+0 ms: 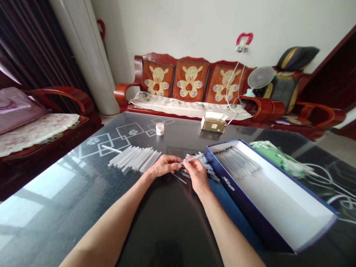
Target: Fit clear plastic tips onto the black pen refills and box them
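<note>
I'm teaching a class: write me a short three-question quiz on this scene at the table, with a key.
1. Is the pile of tubes nearer the left hand or the right hand, which pinches a tube?
2. True or false: the blue box has tubes lying inside it.
3. How many cushions line the back of the sofa?

Key: 1. left hand; 2. true; 3. three.
</note>
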`<state>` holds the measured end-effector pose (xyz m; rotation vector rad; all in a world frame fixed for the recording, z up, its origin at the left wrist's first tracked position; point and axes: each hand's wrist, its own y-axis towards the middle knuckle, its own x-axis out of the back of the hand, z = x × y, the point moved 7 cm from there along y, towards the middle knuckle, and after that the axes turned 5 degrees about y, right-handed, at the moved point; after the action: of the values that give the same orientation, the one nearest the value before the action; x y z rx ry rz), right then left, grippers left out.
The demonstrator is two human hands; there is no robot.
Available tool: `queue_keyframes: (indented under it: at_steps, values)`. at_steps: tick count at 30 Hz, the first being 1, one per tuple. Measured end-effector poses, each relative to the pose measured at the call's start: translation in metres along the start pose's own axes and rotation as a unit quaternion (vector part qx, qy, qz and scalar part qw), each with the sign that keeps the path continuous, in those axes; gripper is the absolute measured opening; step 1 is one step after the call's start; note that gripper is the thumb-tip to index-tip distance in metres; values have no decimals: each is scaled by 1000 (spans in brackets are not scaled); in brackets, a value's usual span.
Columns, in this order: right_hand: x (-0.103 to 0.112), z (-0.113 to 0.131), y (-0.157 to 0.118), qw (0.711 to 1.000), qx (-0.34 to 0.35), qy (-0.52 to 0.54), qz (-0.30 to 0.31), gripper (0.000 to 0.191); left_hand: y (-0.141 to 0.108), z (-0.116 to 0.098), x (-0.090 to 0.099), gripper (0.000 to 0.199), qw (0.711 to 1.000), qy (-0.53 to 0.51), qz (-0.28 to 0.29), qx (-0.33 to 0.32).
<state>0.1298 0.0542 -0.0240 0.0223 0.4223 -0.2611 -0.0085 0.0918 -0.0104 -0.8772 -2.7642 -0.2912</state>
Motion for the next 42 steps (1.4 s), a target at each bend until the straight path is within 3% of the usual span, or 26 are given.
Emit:
queue_keyframes:
  at_steps: [5,8,10,14,16,18,22,27,36,42]
  values:
    - [12,15,4,997,26,66,-31,40,-1,-4,18,36,992,83,-92,-37]
    - [17,21,7,994,27,104,-33,38,-5,-14,26,31,968,193,-148,-68]
    - [19,19,8,994,18,100,-38,36,-8,-25,25,29,930,303,-173,-113]
    - [22,12,7,997,25,45,-60,35,-12,-43,11,29,821,502,-205,-175]
    - [23,15,5,995,64,-28,-66,36,-13,-47,5,30,788,546,-219,-183]
    - [22,21,3,985,109,-118,-59,38,-14,-49,0,30,772,563,-226,-190]
    - [15,27,-1,958,153,-242,-29,40,-14,-49,-8,30,769,568,-217,-198]
    - [6,29,-3,934,171,-314,-11,39,-16,-51,-12,31,756,582,-228,-193]
    - [7,17,3,971,131,-200,25,28,-15,-50,-6,37,760,594,-213,-156]
    - [7,9,8,977,107,-165,76,32,-14,-48,-4,37,762,595,-211,-145]
